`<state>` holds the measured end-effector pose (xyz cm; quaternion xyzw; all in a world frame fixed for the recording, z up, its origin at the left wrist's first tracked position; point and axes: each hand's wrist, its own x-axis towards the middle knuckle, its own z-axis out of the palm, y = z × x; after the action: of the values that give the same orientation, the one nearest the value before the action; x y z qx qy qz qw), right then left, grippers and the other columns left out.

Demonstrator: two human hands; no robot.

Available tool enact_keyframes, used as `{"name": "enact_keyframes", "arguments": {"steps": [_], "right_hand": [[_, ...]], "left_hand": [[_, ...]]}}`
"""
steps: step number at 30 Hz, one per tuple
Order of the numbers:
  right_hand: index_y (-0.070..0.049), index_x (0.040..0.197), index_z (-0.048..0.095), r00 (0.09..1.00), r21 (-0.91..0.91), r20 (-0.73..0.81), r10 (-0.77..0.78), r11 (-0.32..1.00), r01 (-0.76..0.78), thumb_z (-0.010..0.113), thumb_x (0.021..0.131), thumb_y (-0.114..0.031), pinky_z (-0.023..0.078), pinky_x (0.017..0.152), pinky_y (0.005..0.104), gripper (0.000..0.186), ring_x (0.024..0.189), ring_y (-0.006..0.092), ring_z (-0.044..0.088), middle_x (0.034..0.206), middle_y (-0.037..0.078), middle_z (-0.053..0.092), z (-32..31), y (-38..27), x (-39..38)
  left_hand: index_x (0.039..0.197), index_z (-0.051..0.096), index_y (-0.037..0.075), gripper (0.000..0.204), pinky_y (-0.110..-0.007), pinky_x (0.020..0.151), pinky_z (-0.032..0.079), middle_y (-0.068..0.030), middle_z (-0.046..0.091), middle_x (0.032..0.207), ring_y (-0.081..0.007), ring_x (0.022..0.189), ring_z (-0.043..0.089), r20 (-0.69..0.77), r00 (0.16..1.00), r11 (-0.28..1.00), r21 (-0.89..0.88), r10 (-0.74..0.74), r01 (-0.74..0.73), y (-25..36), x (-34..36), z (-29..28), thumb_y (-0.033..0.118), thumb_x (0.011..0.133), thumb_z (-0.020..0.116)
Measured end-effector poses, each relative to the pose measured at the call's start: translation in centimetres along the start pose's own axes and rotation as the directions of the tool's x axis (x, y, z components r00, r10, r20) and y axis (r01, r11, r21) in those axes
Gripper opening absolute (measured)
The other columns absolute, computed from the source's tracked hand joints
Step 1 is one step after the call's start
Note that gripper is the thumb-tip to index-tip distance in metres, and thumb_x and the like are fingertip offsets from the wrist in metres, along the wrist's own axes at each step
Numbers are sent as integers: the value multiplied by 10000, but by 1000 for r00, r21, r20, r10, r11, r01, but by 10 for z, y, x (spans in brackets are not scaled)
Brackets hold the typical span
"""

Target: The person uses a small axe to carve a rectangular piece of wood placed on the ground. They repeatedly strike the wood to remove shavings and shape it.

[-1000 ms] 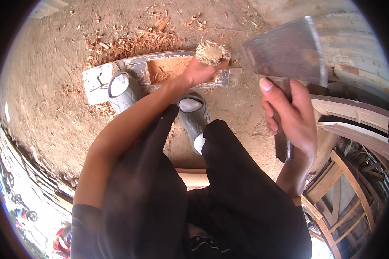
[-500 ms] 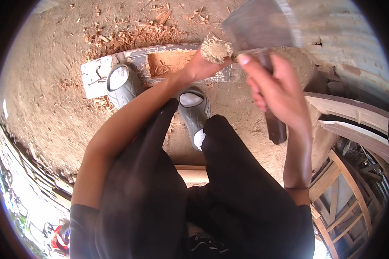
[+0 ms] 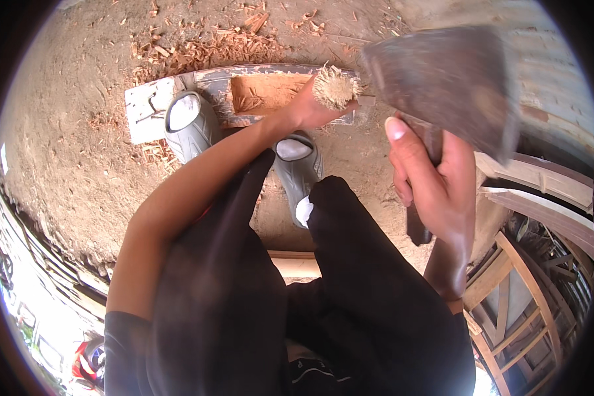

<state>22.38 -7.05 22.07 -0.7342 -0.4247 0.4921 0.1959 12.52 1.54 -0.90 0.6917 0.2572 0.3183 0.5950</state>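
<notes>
My left hand [image 3: 307,109] is closed around an upright tool with a frayed, pale fibrous top [image 3: 336,87], over the right end of a weathered, curved wooden piece [image 3: 211,99]. A reddish rectangular hollow [image 3: 261,92] with shavings in it is cut into that piece; the tool's lower end is hidden. In my right hand [image 3: 429,178] is a short dark handle with a broad, flat, dark metal blade [image 3: 439,79], slightly blurred and raised to the right of the frayed top. My grey boots [image 3: 191,135] [image 3: 294,175] stand against or just before the wooden piece.
Wood shavings [image 3: 198,49] lie on the dirt floor [image 3: 72,145] beyond the piece. A corrugated metal sheet [image 3: 541,72] runs along the right, with curved boards [image 3: 534,171] and a wooden frame [image 3: 528,297] below it. Stacked slats [image 3: 46,251] line the left.
The blade swung up and left toward the frayed top half a second ago; it has since moved back right and lower. My left hand and the wooden piece have stayed nearly still.
</notes>
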Motion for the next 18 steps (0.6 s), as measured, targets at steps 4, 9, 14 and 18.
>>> {"name": "enact_keyframes", "arguments": {"steps": [4,9,14,18], "right_hand": [[-29,944,561,996,-23,-33,-84,996,83,618,1014,-264,381,505,260,252,542,76,481,658,-2,513,-2,12,5],[-63,787,519,996,78,57,63,995,-67,615,1016,-257,324,411,244,314,432,62,413,563,-34,440,-10,5,4],[-63,785,526,977,90,-176,-124,986,142,620,1014,-262,305,401,246,317,433,54,412,564,-32,450,-15,-4,-26],[-6,979,623,990,-59,42,133,990,-131,629,1003,-194,364,491,274,190,530,69,461,636,-18,515,-5,32,-14]], "left_hand": [[1116,662,46,296,-378,903,547,-120,718,1026,-252,965,690,-21,998,997,-49,59,-60,5,3,2,209,886,754],[1087,660,36,281,-375,877,556,-119,721,1014,-249,949,696,-21,990,987,-74,142,-143,-14,-5,6,185,871,759],[1037,662,36,248,-375,808,550,-153,710,967,-285,899,694,70,990,989,-91,123,-117,14,-10,8,157,844,759],[983,669,35,219,-396,789,541,-160,706,918,-324,860,687,-32,975,954,-204,220,-222,19,-14,10,152,818,753]]}}
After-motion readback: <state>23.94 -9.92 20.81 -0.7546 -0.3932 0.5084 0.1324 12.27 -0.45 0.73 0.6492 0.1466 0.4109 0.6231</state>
